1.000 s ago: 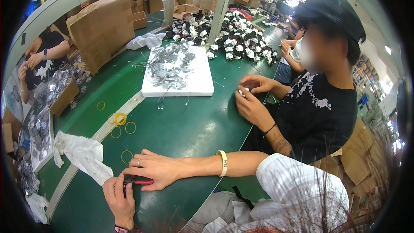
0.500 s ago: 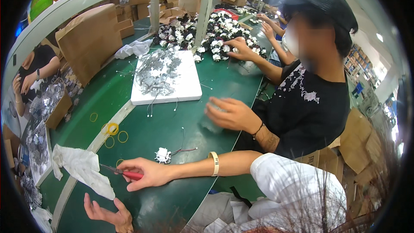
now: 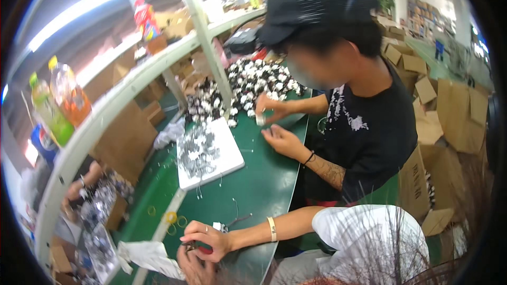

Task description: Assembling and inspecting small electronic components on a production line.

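My right hand is closed round pliers with red handles, low in the view over the green table. Just below it, my left hand has its fingers curled up against the dark head of the pliers. What those fingers pinch is too small and covered to make out. Partly hidden behind my right hand lies a small white part with thin dark wires. A crumpled white cloth lies to the left of my hands.
Yellow rubber bands lie beyond the cloth. Farther off, a white foam board carries grey wired parts, before a heap of black-and-white pieces. A co-worker in black handles a small piece at right. A shelf rail crosses the left.
My hands have come together: the left has risen to the pliers' head and curled its fingers. The view has swung. The co-worker's hands have drawn closer together.
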